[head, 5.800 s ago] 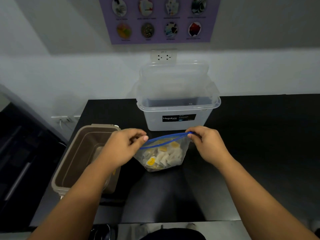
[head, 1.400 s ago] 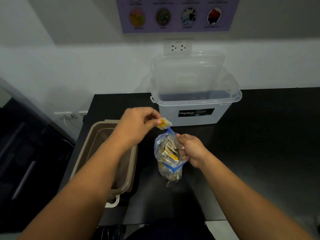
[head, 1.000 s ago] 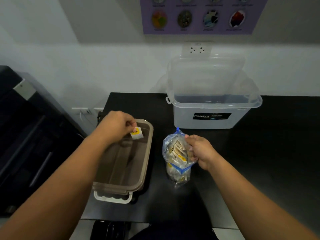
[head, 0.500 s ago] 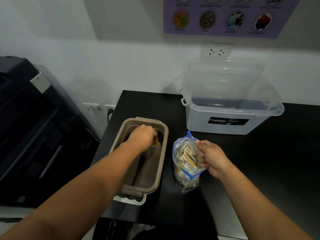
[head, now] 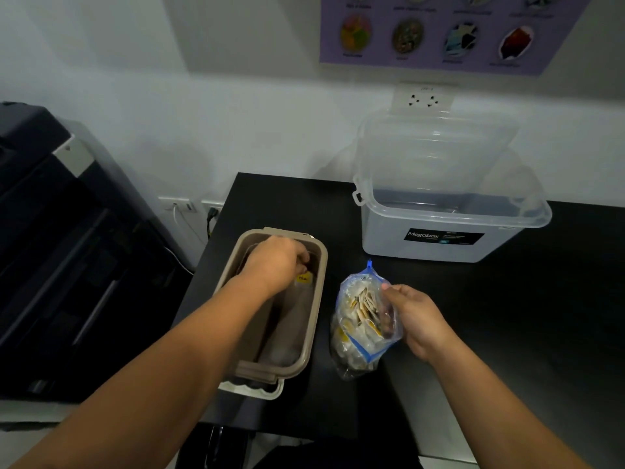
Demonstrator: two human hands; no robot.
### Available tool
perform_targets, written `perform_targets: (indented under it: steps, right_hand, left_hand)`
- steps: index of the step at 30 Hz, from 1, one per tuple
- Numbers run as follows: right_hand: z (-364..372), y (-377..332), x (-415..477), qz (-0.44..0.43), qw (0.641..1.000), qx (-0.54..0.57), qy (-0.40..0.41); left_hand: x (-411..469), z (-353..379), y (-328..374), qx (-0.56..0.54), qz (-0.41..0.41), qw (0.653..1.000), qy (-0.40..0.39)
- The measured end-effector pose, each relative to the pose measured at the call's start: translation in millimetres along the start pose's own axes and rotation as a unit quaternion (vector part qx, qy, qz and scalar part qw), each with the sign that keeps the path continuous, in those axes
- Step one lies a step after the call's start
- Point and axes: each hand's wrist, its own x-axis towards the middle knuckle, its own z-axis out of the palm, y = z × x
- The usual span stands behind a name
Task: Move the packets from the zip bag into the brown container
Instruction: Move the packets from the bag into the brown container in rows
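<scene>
Down inside the long brown plastic container [head: 319,299], the left hand [head: 275,262] has dropped below the rim. A second ago it carried the small white packet with the yellow label [head: 303,278] above the opening. Now that packet sits low by the container's right wall, right at the curled fingers, and I cannot tell whether they still pinch it or have let go. The right hand [head: 417,319] hasn't budged: fingers and thumb grip the right side of the clear zip bag with the blue seal [head: 355,336], holding it upright on the black surface [head: 507,316] just beside the container, many packets still inside. Behind the bag stands a clear lidless storage box with a black label [head: 439,252], its clear lid [head: 436,147] propped against the white wall under a wall socket [head: 422,99] and a purple poster [head: 439,45]. The left forearm crosses over the container's near half. The container sits near the surface's left edge, a dark machine [head: 67,248] beyond the gap. Open black surface stretches away right of the bag.
</scene>
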Motion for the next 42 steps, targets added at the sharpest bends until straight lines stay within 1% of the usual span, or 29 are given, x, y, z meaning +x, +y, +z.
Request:
perform_targets:
  steps: [2,4,5,6,10,12,16,19,26,28,34,37,39,42]
  right_hand:
    - [-3,5,-3,-0.002,0.999,0.012,0.033]
    - [-4,12,-6,0.012,0.998,0.024,0.057]
    - [-4,16,-8,0.025,0.997,0.028,0.062]
    - [-3,20,-8,0.038,0.997,0.034,0.061]
    - [-6,28,-8,0.056,0.996,0.04,0.065]
    - [-9,26,-10,0.057,0.996,0.044,0.055]
    - [-16,18,-17,0.06,0.995,0.075,0.022]
    - [-22,16,-18,0.067,0.994,0.087,0.009]
    - [-34,13,-12,0.101,0.991,0.086,-0.008]
    - [-34,13,-11,0.093,0.992,0.078,-0.015]
    - [-35,14,-14,0.083,0.992,0.085,-0.037]
    - [-32,11,-16,0.079,0.991,0.099,-0.041]
    - [-29,7,-17,0.08,0.991,0.1,-0.046]
    - [-22,1,-17,0.072,0.991,0.105,-0.048]
  left_hand:
    - [-11,-9,8,-0.052,-0.006,0.998,0.045]
    - [-25,-17,23,-0.092,0.016,0.99,0.104]
    - [-33,-20,33,-0.109,0.032,0.986,0.119]
    - [-40,-22,44,-0.125,0.05,0.984,0.118]
    - [-59,-10,90,-0.15,0.131,0.978,0.061]
    - [-61,6,105,-0.116,0.16,0.98,0.021]
    - [-57,38,120,-0.041,0.149,0.986,-0.063]
    - [-59,53,125,0.012,0.146,0.986,-0.082]
    - [-69,61,135,-0.006,0.128,0.986,-0.108]
    - [-71,63,136,0.0,0.13,0.987,-0.091]
    - [-76,67,140,0.003,0.1,0.995,-0.006]
    - [-77,58,134,-0.042,0.096,0.993,0.053]
    - [-78,48,130,-0.074,0.08,0.99,0.089]
    - [-80,30,123,-0.144,0.054,0.981,0.119]
